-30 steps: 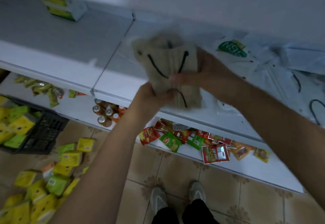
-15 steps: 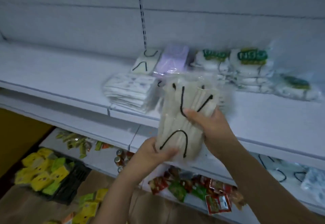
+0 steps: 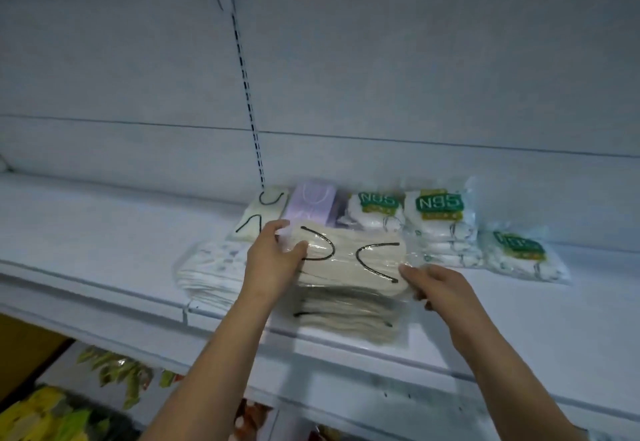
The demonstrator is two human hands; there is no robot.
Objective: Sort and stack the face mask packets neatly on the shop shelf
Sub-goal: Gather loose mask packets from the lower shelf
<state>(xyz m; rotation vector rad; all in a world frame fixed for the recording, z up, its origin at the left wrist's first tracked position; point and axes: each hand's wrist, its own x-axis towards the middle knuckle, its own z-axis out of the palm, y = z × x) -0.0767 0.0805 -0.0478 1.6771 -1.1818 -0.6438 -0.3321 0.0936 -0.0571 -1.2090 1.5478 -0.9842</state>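
Observation:
A clear packet of beige masks with black ear loops (image 3: 349, 260) lies on top of a stack of the same beige packets (image 3: 349, 316) on the white shelf (image 3: 104, 243). My left hand (image 3: 273, 260) grips the packet's left end, thumb on top. My right hand (image 3: 436, 288) holds its right edge with curled fingers. Left of this stack is a pile of white patterned mask packets (image 3: 211, 270). Behind stand a beige packet (image 3: 259, 215), a lilac packet (image 3: 310, 203) and stacks of N95 packets (image 3: 440, 225).
A single N95 packet (image 3: 523, 255) lies at the right of the shelf. The slotted upright (image 3: 247, 101) runs up the back wall. Below the shelf edge (image 3: 346, 368) are snack packets (image 3: 114, 371) and yellow-green boxes (image 3: 41, 416).
The view rose from the lower shelf and floor to the upper shelf. Both hands carried the beige packet up, turned it flat and set it on the beige stack.

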